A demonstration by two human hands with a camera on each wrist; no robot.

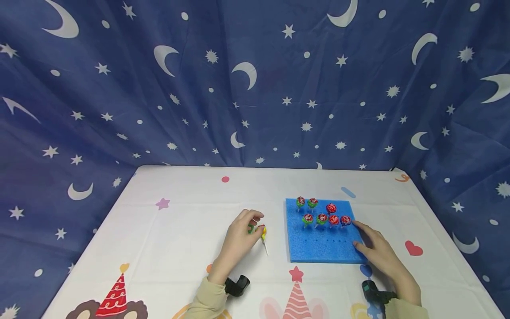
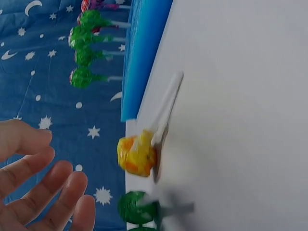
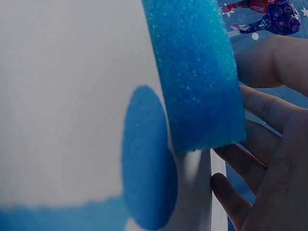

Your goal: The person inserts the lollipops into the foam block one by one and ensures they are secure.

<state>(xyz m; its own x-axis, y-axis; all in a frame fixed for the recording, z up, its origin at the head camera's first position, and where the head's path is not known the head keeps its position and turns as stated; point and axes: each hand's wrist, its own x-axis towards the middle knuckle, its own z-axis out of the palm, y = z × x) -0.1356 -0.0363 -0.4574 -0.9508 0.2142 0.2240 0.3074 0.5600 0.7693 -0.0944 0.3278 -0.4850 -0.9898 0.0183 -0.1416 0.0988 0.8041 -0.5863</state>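
My left hand (image 1: 240,235) hovers with loosely bent fingers beside a yellow lollipop (image 1: 264,233) lying on the table. In the left wrist view this lollipop (image 2: 138,154) shows its white stick, and a gap separates it from the fingertips. Just beyond it is a green wrapped round thing (image 2: 137,208), blurred and partly cut off by the frame. My right hand (image 1: 376,250) rests against the right edge of a blue foam board (image 1: 318,252), fingers fairly straight. Several lollipops (image 1: 322,218) with green, red and purple wrappers stand upright in the board in two rows.
Small holes (image 1: 326,241) run in a row across the near part of the board. A white cloth with printed figures covers the table (image 1: 191,248). Behind it hangs a dark blue curtain (image 1: 271,79) with moons and stars.
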